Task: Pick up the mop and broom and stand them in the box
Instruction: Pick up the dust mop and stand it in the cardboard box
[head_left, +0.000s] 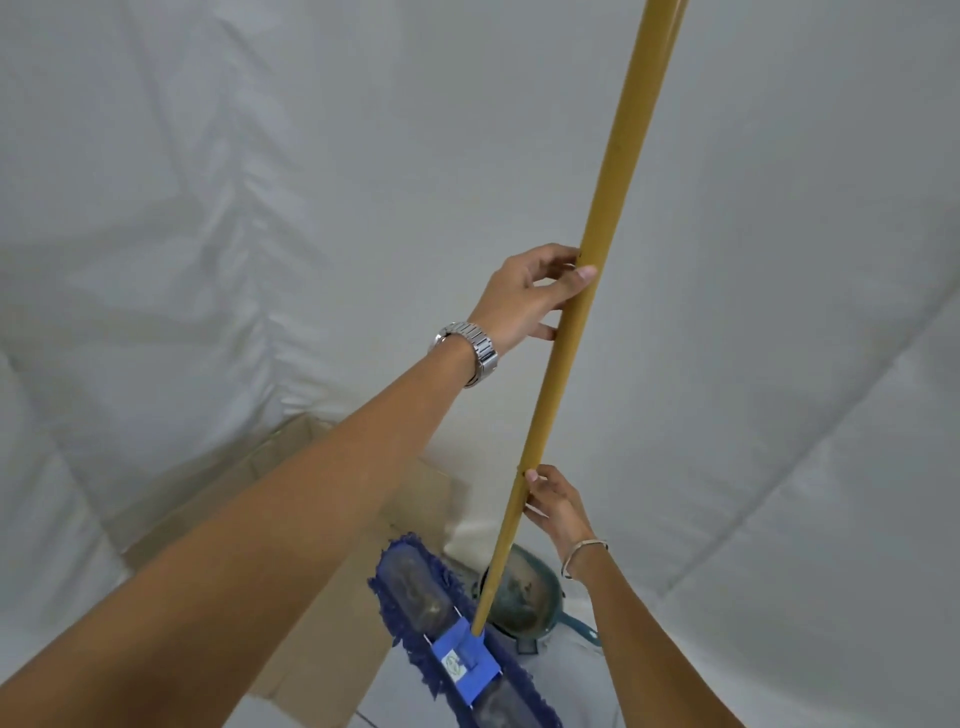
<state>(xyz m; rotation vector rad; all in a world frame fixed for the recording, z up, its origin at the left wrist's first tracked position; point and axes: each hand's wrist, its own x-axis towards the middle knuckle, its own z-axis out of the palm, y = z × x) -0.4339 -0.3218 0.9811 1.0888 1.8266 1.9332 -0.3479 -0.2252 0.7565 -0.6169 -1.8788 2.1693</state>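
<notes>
The mop has a long yellow handle (602, 218) rising steeply to the top edge and a flat blue fringed head (415, 587) at the bottom centre, joined by a blue plastic bracket (465, 662). My left hand (530, 296), with a metal watch at the wrist, grips the handle halfway up. My right hand (553, 506), wearing a thin bangle, holds the handle lower down. The cardboard box (291, 525) lies beneath my left forearm, its flaps spread, and the mop head hangs over its right side. No broom is visible.
A teal dustpan (524, 597) with a short handle sits on the floor just right of the mop head. White sheeting (260, 182) covers the wall and floor all around.
</notes>
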